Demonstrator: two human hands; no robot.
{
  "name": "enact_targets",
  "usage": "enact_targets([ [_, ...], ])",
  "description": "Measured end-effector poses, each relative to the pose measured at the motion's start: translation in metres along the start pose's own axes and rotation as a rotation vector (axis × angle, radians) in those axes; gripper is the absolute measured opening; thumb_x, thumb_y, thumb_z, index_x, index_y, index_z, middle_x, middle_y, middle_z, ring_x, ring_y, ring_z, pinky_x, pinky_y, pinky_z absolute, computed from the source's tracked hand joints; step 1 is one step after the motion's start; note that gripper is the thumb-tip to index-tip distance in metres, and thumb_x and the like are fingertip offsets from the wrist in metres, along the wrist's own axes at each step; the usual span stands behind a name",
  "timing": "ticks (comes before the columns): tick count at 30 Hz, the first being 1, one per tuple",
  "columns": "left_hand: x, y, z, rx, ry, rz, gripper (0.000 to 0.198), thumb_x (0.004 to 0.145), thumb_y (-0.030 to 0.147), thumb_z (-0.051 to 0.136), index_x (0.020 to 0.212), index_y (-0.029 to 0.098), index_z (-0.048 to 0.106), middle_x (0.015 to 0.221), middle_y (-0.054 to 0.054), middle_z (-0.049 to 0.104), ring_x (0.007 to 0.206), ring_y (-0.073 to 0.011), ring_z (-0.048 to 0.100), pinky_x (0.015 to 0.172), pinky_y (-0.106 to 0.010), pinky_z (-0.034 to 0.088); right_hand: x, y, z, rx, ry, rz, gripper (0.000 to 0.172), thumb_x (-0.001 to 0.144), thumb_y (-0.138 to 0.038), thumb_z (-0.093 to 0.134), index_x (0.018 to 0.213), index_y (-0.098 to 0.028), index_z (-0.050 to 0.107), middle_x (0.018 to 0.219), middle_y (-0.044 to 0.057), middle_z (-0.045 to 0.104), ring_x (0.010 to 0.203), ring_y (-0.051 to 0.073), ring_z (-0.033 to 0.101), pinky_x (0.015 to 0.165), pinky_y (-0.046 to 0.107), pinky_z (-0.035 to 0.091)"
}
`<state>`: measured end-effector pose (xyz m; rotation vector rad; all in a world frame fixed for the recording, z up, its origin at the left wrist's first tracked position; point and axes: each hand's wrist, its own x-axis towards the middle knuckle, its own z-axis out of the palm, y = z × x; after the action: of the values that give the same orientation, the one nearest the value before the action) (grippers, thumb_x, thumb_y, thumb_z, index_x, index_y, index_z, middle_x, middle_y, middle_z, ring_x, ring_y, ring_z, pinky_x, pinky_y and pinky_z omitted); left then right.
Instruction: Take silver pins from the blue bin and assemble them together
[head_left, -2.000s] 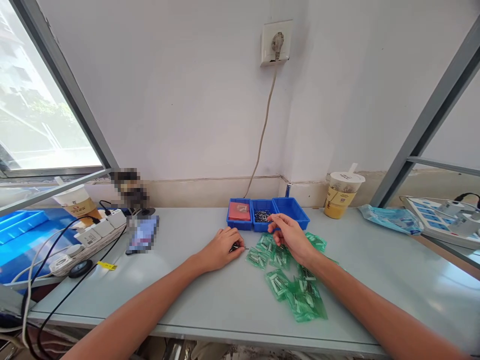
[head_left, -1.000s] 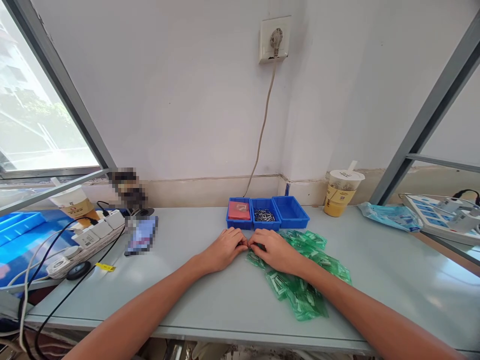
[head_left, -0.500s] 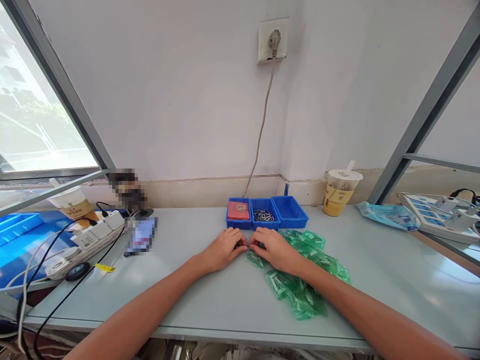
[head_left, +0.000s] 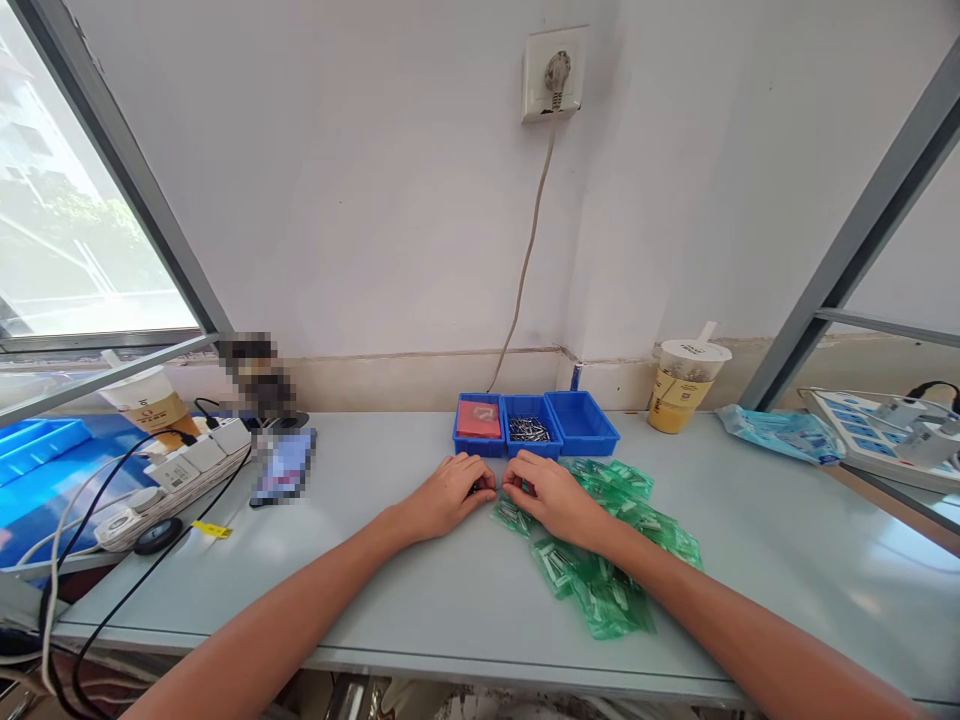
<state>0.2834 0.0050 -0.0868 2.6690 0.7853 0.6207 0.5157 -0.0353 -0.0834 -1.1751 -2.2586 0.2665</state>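
My left hand (head_left: 455, 495) rests over the table with its fingers curled and closed; something small and dark shows under them, too little to name. Close beside it, my right hand (head_left: 550, 497) is closed too, thumb and fingertips pinched together, and what they hold is hidden. Under and right of my right hand lies a heap of small green plastic bags (head_left: 611, 600) with metal pieces inside. Just beyond my hands stand three blue bins: one with a red packet (head_left: 478, 419), one with loose metal screws or pins (head_left: 529, 430), and an empty blue bin (head_left: 583, 425).
A drink cup (head_left: 682, 385) and a blue plastic packet (head_left: 780, 435) stand at the right. On the left are a power strip (head_left: 176, 475) with cables, a phone (head_left: 285, 468) and another drink cup (head_left: 154, 405). Grey metal frame bars (head_left: 832, 270) slant up on both sides.
The view has shifted very slightly. Both hands keep nearly the same place and closed pose, and the bags and bins have not moved.
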Motion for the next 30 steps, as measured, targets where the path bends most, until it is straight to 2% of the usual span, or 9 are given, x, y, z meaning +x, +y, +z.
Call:
enact_targets([
  [17,-0.0015,-0.0026,-0.0006,0.001,0.024,0.023,0.017,0.108,0.034,0.048,0.104,0.021,0.058,0.102,-0.005,0.066,0.096,-0.0208,0.055,0.09,-0.036,0.043,-0.0006,-0.0042,-0.003,0.113,0.09,0.042,0.013,0.101,-0.021,0.054,0.089,-0.022,0.059,0.087,0.001,0.058,0.076,0.016,0.054,0.069,0.029,0.042],
  [30,-0.0019,0.0001,-0.0021,-0.013,0.01,0.011,0.018,0.107,0.033,0.048,0.102,0.021,0.059,0.103,-0.005,0.066,0.097,-0.0207,0.056,0.092,-0.036,0.045,-0.0011,-0.0064,-0.0052,0.146,0.092,0.069,0.014,0.101,-0.02,0.053,0.088,-0.022,0.06,0.087,0.0,0.058,0.074,0.016,0.053,0.067,0.029,0.041],
])
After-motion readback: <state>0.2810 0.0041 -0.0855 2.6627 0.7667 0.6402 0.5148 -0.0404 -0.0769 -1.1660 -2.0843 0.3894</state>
